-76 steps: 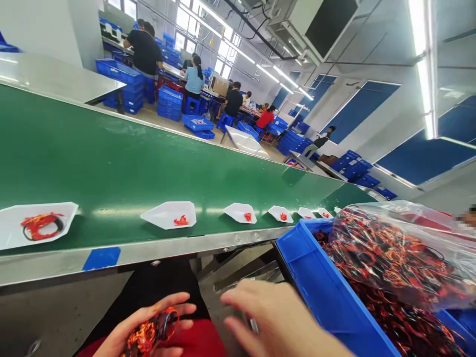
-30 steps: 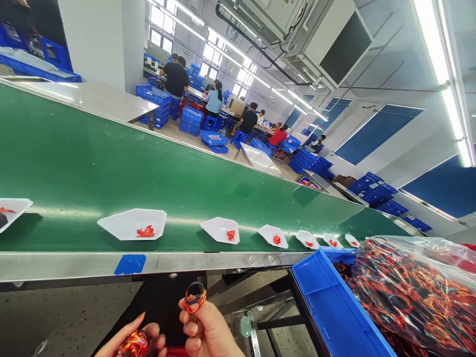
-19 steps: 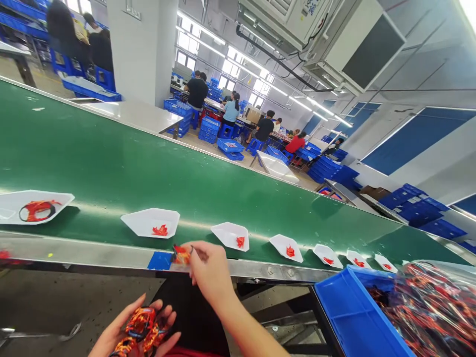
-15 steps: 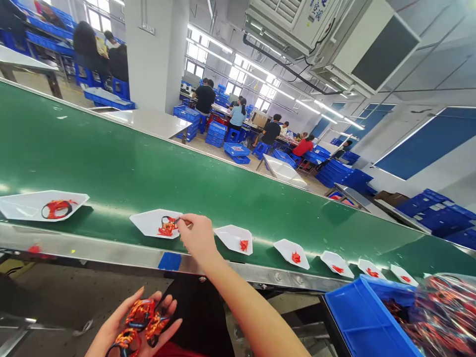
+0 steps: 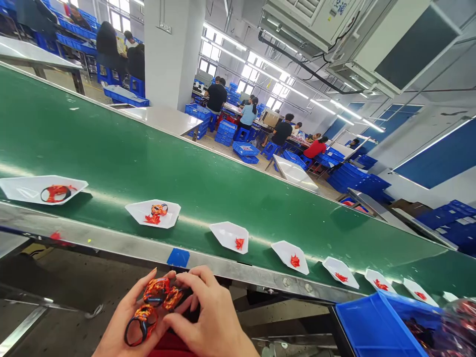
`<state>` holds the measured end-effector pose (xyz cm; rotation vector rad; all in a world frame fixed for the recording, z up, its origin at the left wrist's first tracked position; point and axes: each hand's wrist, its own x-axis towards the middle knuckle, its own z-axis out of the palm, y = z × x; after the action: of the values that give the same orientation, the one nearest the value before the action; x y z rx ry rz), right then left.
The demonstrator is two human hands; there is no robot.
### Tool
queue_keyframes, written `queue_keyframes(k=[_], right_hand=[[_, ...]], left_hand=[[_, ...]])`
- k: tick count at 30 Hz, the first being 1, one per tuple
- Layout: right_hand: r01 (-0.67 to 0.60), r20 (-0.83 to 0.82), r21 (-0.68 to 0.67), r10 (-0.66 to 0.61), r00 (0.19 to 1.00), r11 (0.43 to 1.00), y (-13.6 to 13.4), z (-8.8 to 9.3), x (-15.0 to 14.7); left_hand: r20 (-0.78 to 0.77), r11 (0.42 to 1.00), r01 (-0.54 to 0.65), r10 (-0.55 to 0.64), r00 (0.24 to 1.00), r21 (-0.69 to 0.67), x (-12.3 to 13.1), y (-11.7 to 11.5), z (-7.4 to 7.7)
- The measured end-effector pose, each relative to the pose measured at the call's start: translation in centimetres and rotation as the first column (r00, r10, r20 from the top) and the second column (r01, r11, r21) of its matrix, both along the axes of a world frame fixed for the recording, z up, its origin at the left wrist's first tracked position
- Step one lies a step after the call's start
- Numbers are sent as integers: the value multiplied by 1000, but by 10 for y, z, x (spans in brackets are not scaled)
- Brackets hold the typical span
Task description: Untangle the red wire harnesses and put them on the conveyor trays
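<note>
My left hand (image 5: pixel 124 317), palm up and fingers curled, cradles several small plastic ring-shaped pieces (image 5: pixel 141 325) in black with an orange-red flame pattern. Over its fingers comes my right hand (image 5: pixel 211 307), thumb and fingers bent around one of these pieces (image 5: pixel 173 299) at the palm's right side; the exact contact is partly hidden. Beyond the hands, a white tray (image 5: pixel 171 218) on the belt holds a similar flame-patterned ring piece (image 5: pixel 159 209) and a red piece (image 5: pixel 152 218). The white tray (image 5: pixel 225 233) to its right holds only a small red piece (image 5: pixel 239 243).
A green conveyor belt (image 5: pixel 208 178) with a metal edge crosses in front, carrying several more white trays (image 5: pixel 286 250). At lower right, a blue bin (image 5: pixel 372 322) stands beside a clear plastic bag (image 5: pixel 461 325) of red and dark pieces. People sit at far tables.
My right hand has left the second tray and come back to my left hand. A flame-patterned ring piece now lies loose in that tray. The view has shifted slightly.
</note>
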<state>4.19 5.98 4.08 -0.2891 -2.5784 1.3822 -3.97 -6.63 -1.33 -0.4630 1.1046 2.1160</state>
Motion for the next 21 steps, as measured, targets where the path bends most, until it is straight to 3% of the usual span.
queue_keyframes(k=[4, 8, 10, 12, 15, 18, 21], right_hand=[[61, -64, -29, -63, 996, 998, -5, -18, 3], [94, -136, -271, -135, 981, 958, 1, -24, 10], [68, -131, -505, -154, 979, 860, 6, -26, 15], [46, -101, -721, -170, 980, 691, 10, -28, 19], [96, -37, -873, -261, 965, 478, 12, -32, 22], [130, -1, -924, -343, 939, 360, 11, -38, 23], [108, -1, -950, -349, 937, 293, 11, -42, 25]], left_hand=[[-77, 1000, -1, 0, 997, -14, 2, 1, -1], [206, 985, -15, -21, 978, 174, -2, 7, 11], [291, 980, -35, -24, 957, 198, -1, 10, 15], [292, 983, -50, -5, 956, 179, 1, 13, 17], [269, 985, -66, 20, 963, 161, 6, 16, 17], [276, 981, -73, 21, 961, 179, 8, 18, 19], [302, 978, -91, 31, 953, 188, 9, 19, 20]])
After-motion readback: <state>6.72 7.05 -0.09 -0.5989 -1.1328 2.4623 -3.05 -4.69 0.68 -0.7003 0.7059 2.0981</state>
